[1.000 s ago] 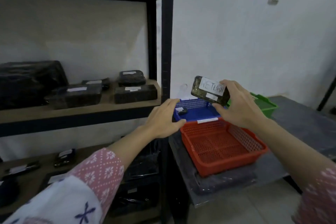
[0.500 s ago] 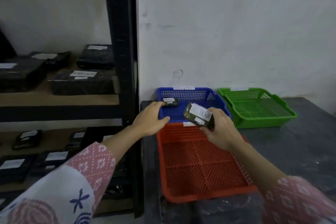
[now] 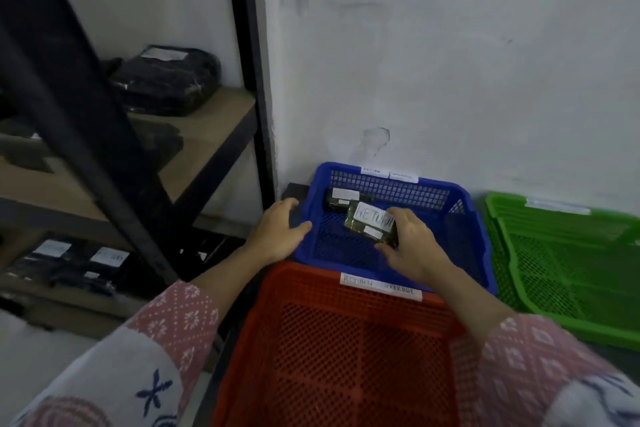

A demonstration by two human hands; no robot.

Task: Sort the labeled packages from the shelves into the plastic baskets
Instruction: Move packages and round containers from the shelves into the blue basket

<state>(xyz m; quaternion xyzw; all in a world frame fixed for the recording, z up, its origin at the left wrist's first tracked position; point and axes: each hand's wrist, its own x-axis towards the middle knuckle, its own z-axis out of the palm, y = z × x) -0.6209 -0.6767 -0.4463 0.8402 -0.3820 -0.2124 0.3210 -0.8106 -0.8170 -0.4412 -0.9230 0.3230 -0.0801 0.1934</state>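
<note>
1. Right now, right hand (image 3: 414,248) curled round a small dark package (image 3: 370,227), thumb under its near edge, fingers over its right end; held inside the blue basket (image 3: 471,218), above the mesh floor.
2. White label on the package, handwritten "RETURN"; a smaller white sticker below it, too small to read.
3. Left hand (image 3: 277,236) resting on the left rim of the blue basket, thumb hooked over the edge, fingers loosely spread on the outside.
4. Second small package (image 3: 341,199) lying at the back left of the blue basket, white label unreadable.
5. Two white tags on the blue basket's far rim, blurred.
6. Nearer, touching it, a red basket (image 3: 346,357) tagged "RETURN OVERDUE", first word faint.
7. Off to the right, green basket (image 3: 561,260) with a blurred white tag.
8. Leftward, shelves (image 3: 194,128) with dark wrapped parcels (image 3: 166,80) carrying white labels, unreadable.
</note>
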